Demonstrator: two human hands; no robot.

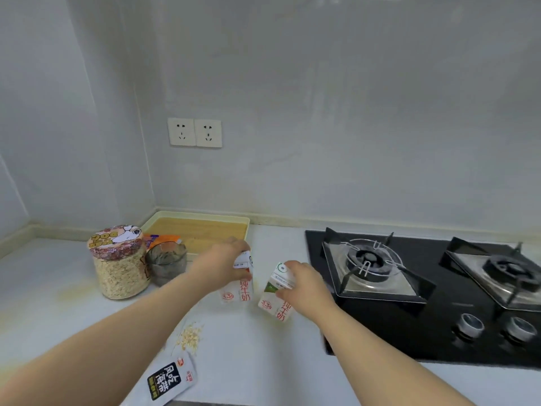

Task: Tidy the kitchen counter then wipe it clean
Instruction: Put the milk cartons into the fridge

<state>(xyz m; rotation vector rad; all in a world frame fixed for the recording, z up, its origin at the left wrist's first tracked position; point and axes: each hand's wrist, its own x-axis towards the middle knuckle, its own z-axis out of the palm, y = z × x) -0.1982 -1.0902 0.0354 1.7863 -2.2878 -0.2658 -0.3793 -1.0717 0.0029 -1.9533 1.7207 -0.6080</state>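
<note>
Head view: our left hand grips the left white-and-red cardboard milk carton, our right hand the tilted right white-and-red cardboard milk carton, mid white bench beside a black glass hob. Light, crushable, we judge; hold upper sides gently.

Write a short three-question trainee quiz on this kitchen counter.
1. True or false: the left hand holds the left white-and-red milk carton in its grip.
2. The right white-and-red milk carton, held by the right hand, is: A lying flat; B tilted; C upside down.
3. Fill in: the clear oat-filled jar with patterned lid stands to the ____ of the grey glass cup.
Key: 1 true; 2 B; 3 left.
</note>
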